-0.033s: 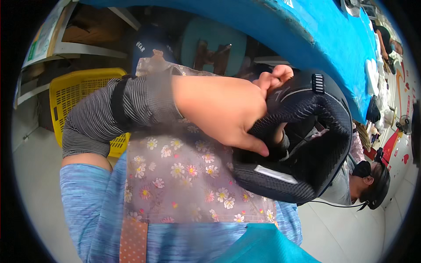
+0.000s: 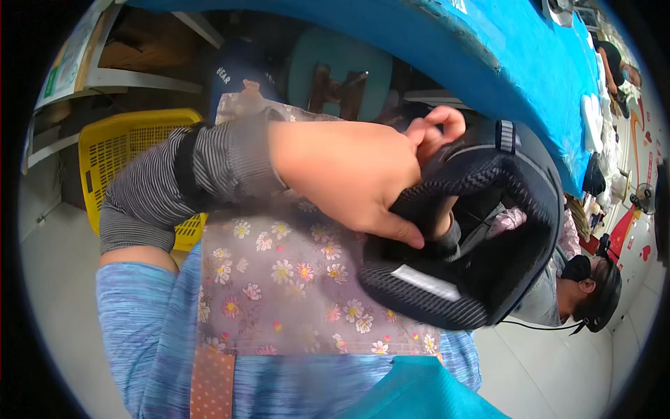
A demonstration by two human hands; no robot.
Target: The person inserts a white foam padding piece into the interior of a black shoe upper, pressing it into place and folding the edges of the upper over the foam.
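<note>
A black fabric piece (image 2: 481, 311), hollow like a bag, is held up at the right of my lap. It has mesh-textured padded edges, a white label strip (image 2: 426, 282) and a grey-striped loop (image 2: 506, 136) on its far rim. My left hand (image 2: 373, 174) reaches across from the left and grips the near-left rim, thumb on the inner side; the fingers at its far side are curled and raised. My right hand (image 2: 444, 218) is inside the piece, where only a bit of skin and a grey cuff (image 2: 453, 237) show; its fingers are hidden.
A blue-covered table (image 2: 488, 56) runs along the far side. At the left stand a yellow plastic basket (image 2: 94, 167) and a white shelf frame (image 2: 146, 79). A teal stool (image 2: 307, 63) is beyond my flowered apron (image 2: 279, 293). Another person (image 2: 579, 279) sits at the right.
The black piece has shifted slightly left and its near edge, with the white label, has swung left and down. My left hand has moved a little left, its far fingers spreading slightly.
</note>
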